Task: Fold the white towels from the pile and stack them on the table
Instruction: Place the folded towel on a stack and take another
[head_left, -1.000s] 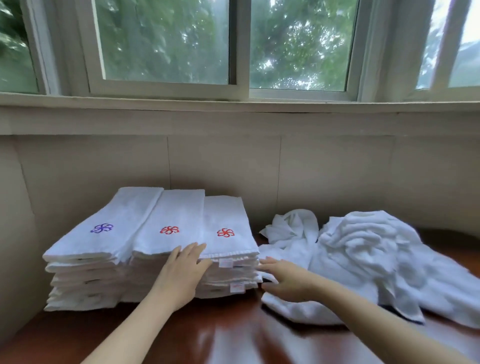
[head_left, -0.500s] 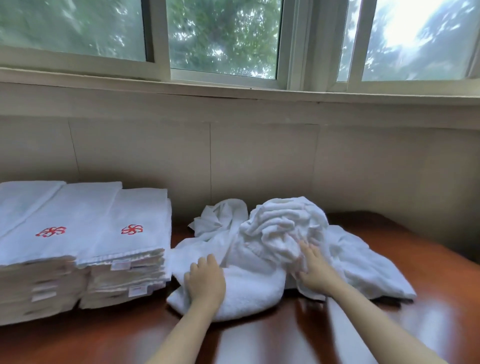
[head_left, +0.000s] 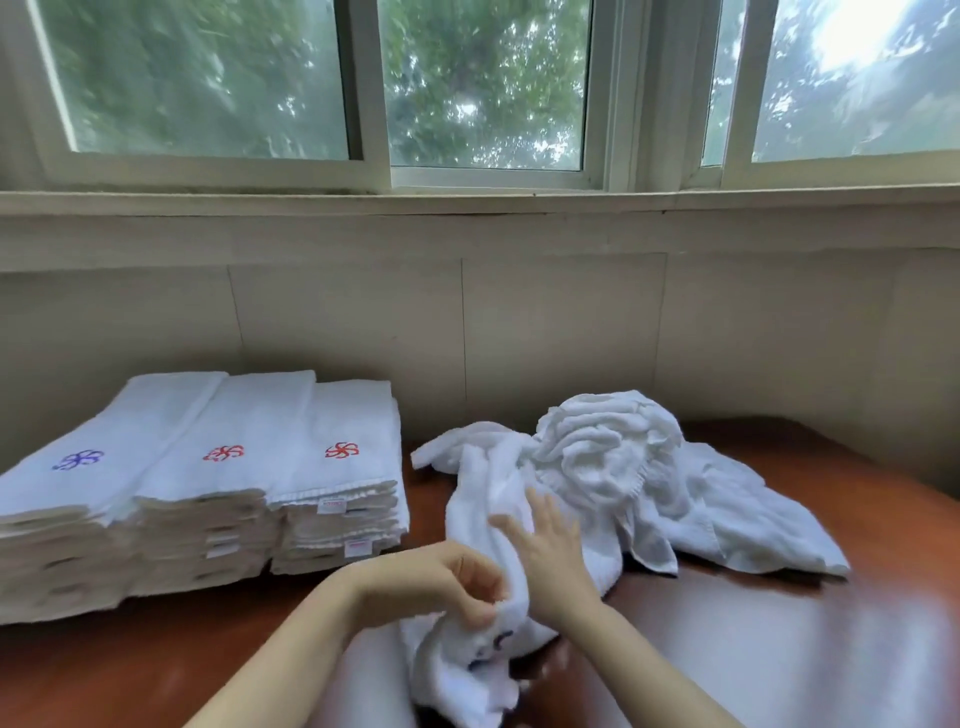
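Now left hand (head_left: 441, 582) pinches crumpled white terry towel (head_left: 467, 675) at 6 o'clock; right hand (head_left: 556, 561) lies flat on it. Risk: tug drags heaped white towel pile (head_left: 613, 452) (1 o'clock, prob. tangled) w/ it.

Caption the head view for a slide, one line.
Left hand pinches a towel from the crumpled pile, right hand open against it, beside folded stacks on a wooden table.

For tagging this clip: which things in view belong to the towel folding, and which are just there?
Part of the job: left hand pinching a towel; right hand, fingers straight, resting on it; loose pile; folded stacks; table.
Just there: window; wall.
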